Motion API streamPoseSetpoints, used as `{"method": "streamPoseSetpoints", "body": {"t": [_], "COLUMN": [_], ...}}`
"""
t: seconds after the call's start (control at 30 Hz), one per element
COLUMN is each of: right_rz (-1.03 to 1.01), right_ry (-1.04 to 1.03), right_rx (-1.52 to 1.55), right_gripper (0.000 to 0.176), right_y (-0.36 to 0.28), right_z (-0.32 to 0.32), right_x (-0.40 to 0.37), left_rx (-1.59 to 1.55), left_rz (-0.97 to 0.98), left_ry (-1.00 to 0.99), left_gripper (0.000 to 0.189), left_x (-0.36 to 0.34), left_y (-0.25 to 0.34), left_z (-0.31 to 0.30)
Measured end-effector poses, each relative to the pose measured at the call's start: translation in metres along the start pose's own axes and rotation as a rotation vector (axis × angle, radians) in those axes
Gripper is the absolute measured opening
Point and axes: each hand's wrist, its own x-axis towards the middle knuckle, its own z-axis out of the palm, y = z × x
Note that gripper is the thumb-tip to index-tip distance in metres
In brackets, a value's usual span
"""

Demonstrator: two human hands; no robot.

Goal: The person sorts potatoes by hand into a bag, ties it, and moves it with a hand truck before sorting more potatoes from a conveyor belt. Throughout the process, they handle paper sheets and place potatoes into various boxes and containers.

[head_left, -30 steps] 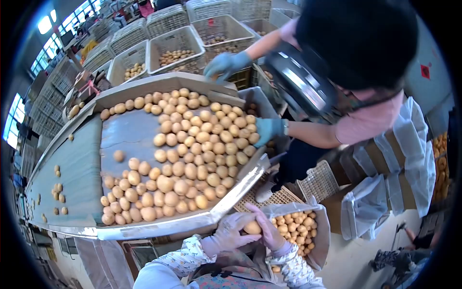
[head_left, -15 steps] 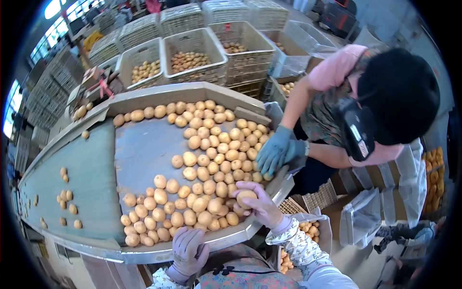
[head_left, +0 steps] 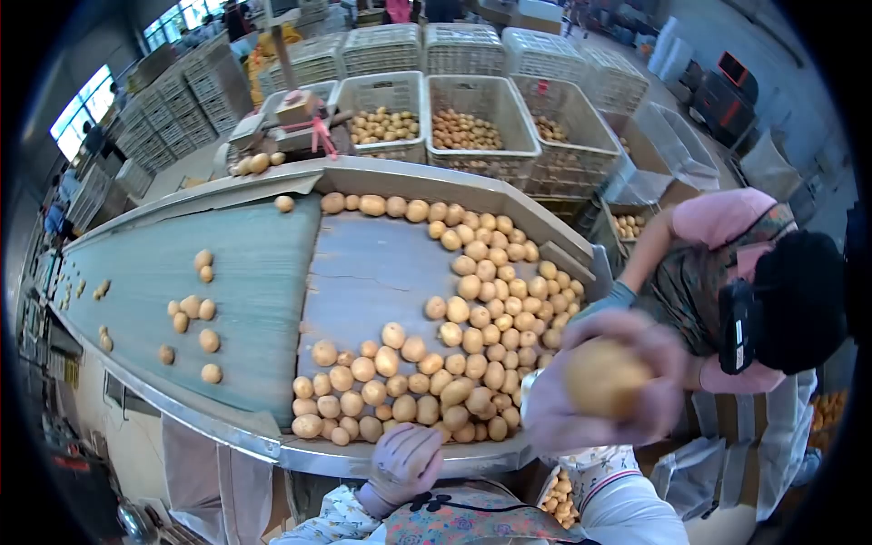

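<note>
My right hand (head_left: 554, 409), in a lilac glove and smeared by motion, is raised close to the camera. Its fingers are closed around one potato (head_left: 607, 377), also blurred. At the table's near metal rim (head_left: 327, 459) rests my left hand (head_left: 406, 461), gloved in the same lilac. Its fingers are loosely bent and no object shows in it. Just beyond that hand, many potatoes (head_left: 454, 391) lie crowded on the grey-blue sorting surface (head_left: 372, 263), along its near and right sides.
A green conveyor belt (head_left: 254, 300) with scattered potatoes joins the surface at left. Potato-filled crates (head_left: 481, 91) stand behind. At right a co-worker in a dark cap (head_left: 799, 300) leans in, a blue glove (head_left: 618, 298) partly hidden. Below my right arm is a container of potatoes (head_left: 561, 500).
My right hand has lifted the potato from the table's right edge up toward the camera. The view has shifted, so the table sits farther right. My left hand remains at the rim.
</note>
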Motion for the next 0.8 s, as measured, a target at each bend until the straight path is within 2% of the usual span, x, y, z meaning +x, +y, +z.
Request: {"method": "streamPoseSetpoints", "body": {"t": [0.07,0.17,0.3,0.37,0.43,0.5,0.53,0.63,0.67,0.7,0.73,0.8], "right_rz": [-0.131,-0.066,0.153,0.246,0.532,1.090,1.203,0.922,0.879,1.105,1.062,1.024], "right_ry": [0.090,0.043,-0.332,-0.534,-0.654,-0.764,-0.791,-0.674,-0.944,-1.146,-1.289,-1.206], "right_rx": [0.090,-0.053,-0.375,-0.436,-0.301,-0.214,-0.156,-0.454,-0.569,-0.523,-0.565,-0.850], "right_gripper": [0.045,0.048,0.052,0.053,0.055,0.054,0.052,0.056,0.061,0.066,0.066,0.059], "right_y": [0.044,0.103,0.198,0.218,0.186,0.128,0.101,0.036,0.010,-0.022,-0.064,-0.115], "right_z": [0.024,0.075,0.148,0.148,0.100,0.031,-0.001,-0.080,-0.096,-0.098,-0.108,-0.144], "right_x": [0.045,0.082,0.041,-0.005,-0.041,-0.063,-0.069,-0.145,-0.160,-0.167,-0.202,-0.212], "left_rx": [-0.019,-0.005,-0.026,0.004,0.027,-0.011,0.008,0.034,0.075,0.125,0.112,0.101], "left_rz": [0.005,0.020,-0.024,-0.022,-0.030,-0.033,-0.050,0.053,0.048,0.050,0.068,0.045], "left_ry": [0.028,0.062,0.021,0.084,0.097,0.063,0.019,-0.098,-0.140,-0.177,-0.168,-0.168], "left_gripper": [0.035,0.034,0.031,0.030,0.031,0.033,0.034,0.037,0.037,0.038,0.036,0.033], "left_x": [0.002,0.003,-0.002,-0.003,-0.003,-0.001,0.002,-0.003,-0.008,-0.012,-0.015,-0.013], "left_y": [-0.001,0.000,-0.009,-0.009,-0.007,-0.009,-0.007,-0.008,-0.007,-0.005,-0.005,0.007], "left_z": [0.000,-0.004,-0.006,-0.007,-0.006,-0.002,-0.003,0.010,0.015,0.017,0.022,0.032]}}
